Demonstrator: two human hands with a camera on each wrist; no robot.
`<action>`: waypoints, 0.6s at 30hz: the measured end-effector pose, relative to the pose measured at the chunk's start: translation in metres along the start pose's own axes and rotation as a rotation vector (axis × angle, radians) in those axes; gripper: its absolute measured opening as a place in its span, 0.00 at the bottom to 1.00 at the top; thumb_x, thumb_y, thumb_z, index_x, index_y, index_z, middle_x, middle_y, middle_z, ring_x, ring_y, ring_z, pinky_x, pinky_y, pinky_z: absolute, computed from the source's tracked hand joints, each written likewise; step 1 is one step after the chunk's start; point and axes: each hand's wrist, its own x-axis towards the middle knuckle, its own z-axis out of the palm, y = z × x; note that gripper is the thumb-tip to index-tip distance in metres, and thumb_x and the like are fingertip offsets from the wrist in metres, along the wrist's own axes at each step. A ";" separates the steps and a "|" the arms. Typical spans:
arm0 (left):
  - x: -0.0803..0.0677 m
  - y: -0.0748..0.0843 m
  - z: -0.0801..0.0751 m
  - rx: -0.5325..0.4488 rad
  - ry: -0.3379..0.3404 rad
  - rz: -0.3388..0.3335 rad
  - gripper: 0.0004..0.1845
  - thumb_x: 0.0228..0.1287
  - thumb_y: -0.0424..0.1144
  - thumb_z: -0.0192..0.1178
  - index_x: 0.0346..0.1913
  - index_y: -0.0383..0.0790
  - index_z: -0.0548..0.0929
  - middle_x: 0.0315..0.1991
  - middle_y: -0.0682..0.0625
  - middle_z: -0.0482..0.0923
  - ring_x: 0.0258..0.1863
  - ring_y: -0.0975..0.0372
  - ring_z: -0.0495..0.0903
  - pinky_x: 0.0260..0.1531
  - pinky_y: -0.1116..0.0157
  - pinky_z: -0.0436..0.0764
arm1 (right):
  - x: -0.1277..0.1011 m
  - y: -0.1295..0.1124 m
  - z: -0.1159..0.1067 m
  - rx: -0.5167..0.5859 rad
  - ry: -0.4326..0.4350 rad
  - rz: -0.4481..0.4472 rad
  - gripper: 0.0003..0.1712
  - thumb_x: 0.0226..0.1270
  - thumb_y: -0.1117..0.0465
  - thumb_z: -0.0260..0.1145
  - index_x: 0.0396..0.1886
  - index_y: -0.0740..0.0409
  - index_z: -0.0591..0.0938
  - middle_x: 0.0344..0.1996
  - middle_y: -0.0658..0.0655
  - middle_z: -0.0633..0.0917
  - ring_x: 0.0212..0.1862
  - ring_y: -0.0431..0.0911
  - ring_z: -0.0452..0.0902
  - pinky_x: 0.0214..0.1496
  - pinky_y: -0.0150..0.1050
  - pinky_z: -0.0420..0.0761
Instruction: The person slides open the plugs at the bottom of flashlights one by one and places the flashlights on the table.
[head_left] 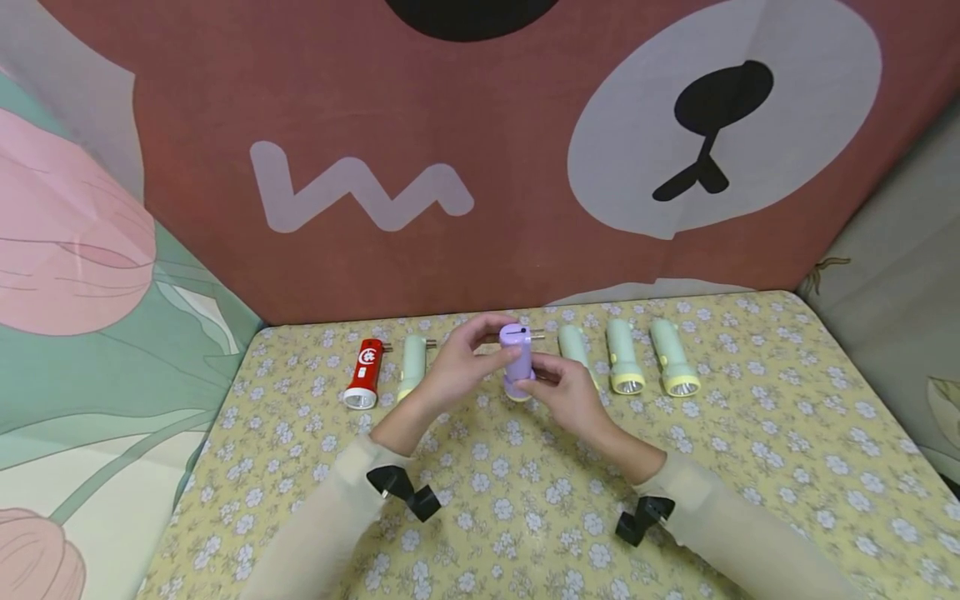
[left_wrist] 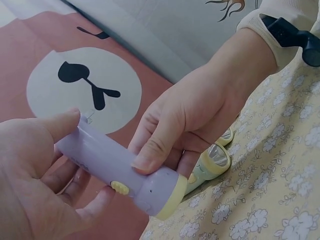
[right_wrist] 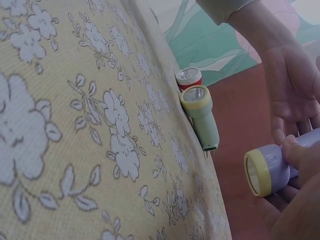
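Observation:
A purple flashlight with a pale yellow rim is held between both hands, lens end lower. My left hand grips its tail end, thumb on the near side; two metal prongs stick out sideways there. My right hand pinches the flashlight near its head, thumb on the barrel. In the left wrist view a yellow ridged switch shows on the barrel, between the two hands. The lens faces the camera side in the right wrist view, inside the yellow rim.
A red flashlight and a light green one lie left of the hands, both with prongs out. Three more green flashlights lie to the right, one partly behind my right hand. Flowered cloth covers the table; a printed fabric wall stands behind.

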 end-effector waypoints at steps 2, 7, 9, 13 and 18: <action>0.000 -0.001 -0.001 -0.002 0.002 0.013 0.22 0.71 0.31 0.63 0.66 0.33 0.76 0.58 0.42 0.79 0.59 0.49 0.77 0.60 0.47 0.76 | 0.000 -0.001 0.000 0.000 0.002 0.001 0.22 0.66 0.67 0.73 0.59 0.67 0.83 0.51 0.64 0.87 0.52 0.55 0.85 0.52 0.36 0.85; 0.001 -0.004 -0.003 -0.003 0.014 0.030 0.23 0.71 0.30 0.63 0.67 0.34 0.77 0.60 0.40 0.79 0.60 0.49 0.77 0.61 0.47 0.76 | 0.000 -0.001 0.001 0.009 0.000 0.005 0.22 0.67 0.66 0.72 0.59 0.67 0.83 0.52 0.64 0.87 0.52 0.56 0.85 0.52 0.36 0.85; 0.001 -0.004 -0.003 -0.004 0.018 0.032 0.22 0.71 0.30 0.63 0.66 0.33 0.77 0.59 0.40 0.79 0.60 0.48 0.77 0.61 0.47 0.76 | -0.001 -0.001 0.001 0.013 -0.005 0.004 0.21 0.67 0.66 0.72 0.59 0.67 0.83 0.51 0.64 0.87 0.52 0.55 0.85 0.52 0.36 0.85; 0.001 -0.004 -0.003 0.004 0.029 0.028 0.22 0.72 0.30 0.62 0.66 0.34 0.77 0.59 0.40 0.80 0.59 0.49 0.78 0.60 0.50 0.78 | -0.001 -0.001 0.001 0.021 -0.014 0.009 0.21 0.67 0.66 0.72 0.59 0.67 0.83 0.51 0.64 0.87 0.51 0.54 0.86 0.51 0.36 0.86; 0.001 -0.005 -0.001 0.032 0.065 0.016 0.21 0.73 0.31 0.62 0.66 0.35 0.78 0.58 0.41 0.81 0.57 0.51 0.79 0.57 0.55 0.81 | -0.002 0.000 0.002 0.020 -0.023 0.013 0.21 0.67 0.66 0.72 0.59 0.67 0.83 0.51 0.64 0.87 0.50 0.54 0.86 0.51 0.36 0.86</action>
